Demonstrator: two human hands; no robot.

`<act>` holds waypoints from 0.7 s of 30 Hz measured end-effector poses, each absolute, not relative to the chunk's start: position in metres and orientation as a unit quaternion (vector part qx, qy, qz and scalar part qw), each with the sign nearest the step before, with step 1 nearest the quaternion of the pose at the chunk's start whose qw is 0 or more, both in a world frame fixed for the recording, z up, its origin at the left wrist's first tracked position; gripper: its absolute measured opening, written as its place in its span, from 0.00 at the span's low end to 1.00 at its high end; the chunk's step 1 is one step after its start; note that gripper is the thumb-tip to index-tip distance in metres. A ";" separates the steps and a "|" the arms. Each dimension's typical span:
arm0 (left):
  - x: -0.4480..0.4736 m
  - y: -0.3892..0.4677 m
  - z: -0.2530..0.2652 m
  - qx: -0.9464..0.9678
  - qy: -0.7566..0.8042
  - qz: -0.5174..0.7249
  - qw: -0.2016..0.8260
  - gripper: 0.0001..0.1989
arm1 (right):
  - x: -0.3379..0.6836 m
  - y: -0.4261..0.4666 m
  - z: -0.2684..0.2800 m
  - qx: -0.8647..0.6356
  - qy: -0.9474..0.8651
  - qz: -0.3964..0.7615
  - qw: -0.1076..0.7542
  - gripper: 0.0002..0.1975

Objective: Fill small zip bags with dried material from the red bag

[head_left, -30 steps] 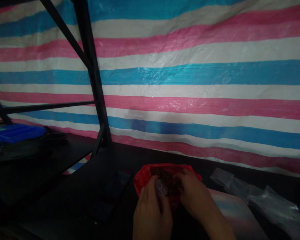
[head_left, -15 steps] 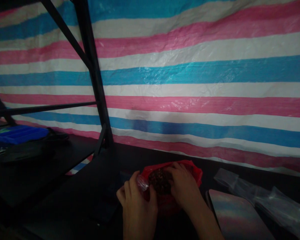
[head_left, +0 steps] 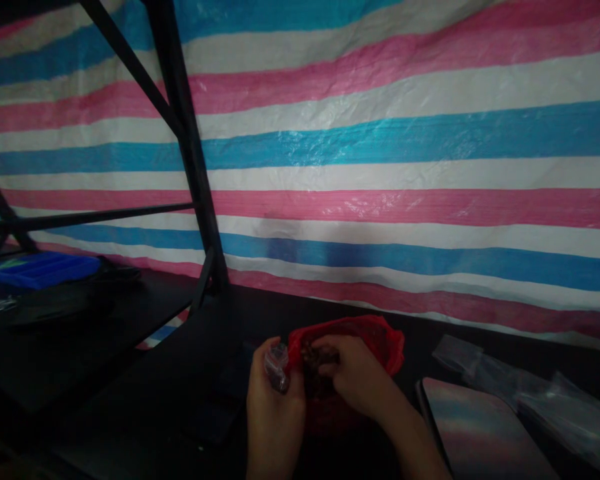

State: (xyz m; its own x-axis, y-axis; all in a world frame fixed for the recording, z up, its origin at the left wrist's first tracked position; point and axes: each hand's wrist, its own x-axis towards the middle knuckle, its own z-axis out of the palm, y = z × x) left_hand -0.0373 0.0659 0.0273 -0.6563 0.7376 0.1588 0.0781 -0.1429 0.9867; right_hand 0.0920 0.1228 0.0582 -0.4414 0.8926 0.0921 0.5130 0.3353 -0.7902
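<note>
A red plastic bag lies with its mouth wide on the black table, and many small dark brown pieces fill it; their kind is too dim to tell. My right hand reaches over its rim, fingers curled around some of the pieces near the left side of the opening. Just left of the bag, my left hand grips a small clear plastic bag between thumb and fingers. Something dark shows through that clear bag.
At the right lie a shiny rounded-corner flat case and several clear plastic bags. A blue compartment tray sits far left on another black surface. A black metal frame stands before a striped tarp.
My right hand has drawn slightly back and left, its fingers now closed on pieces. My left hand has turned and closed, bringing the small clear bag upright beside the red one.
</note>
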 end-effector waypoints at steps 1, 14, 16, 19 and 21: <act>-0.038 0.065 0.027 0.348 0.616 0.673 0.215 0.28 | 0.095 0.123 0.059 -0.451 -0.762 0.372 0.279 0.24; -0.031 0.063 0.007 0.570 0.659 0.484 0.073 0.21 | 0.140 0.109 0.076 -0.393 -0.681 0.466 0.405 0.19; -0.030 0.064 0.008 0.599 0.661 0.448 0.067 0.20 | 0.141 0.104 0.083 -0.383 -0.688 0.470 0.399 0.20; -0.030 0.065 0.011 0.619 0.666 0.414 0.054 0.21 | 0.141 0.098 0.089 -0.378 -0.708 0.461 0.377 0.21; -0.030 0.064 0.013 0.632 0.664 0.396 0.049 0.22 | 0.140 0.094 0.090 -0.392 -0.725 0.435 0.364 0.21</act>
State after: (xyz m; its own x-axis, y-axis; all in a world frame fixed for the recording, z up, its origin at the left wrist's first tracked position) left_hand -0.0304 0.0642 0.0130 -0.1962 0.8782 0.4362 0.8008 -0.1132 0.5881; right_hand 0.1402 0.0943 0.0901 -0.4287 0.8840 0.1863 0.2515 0.3148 -0.9152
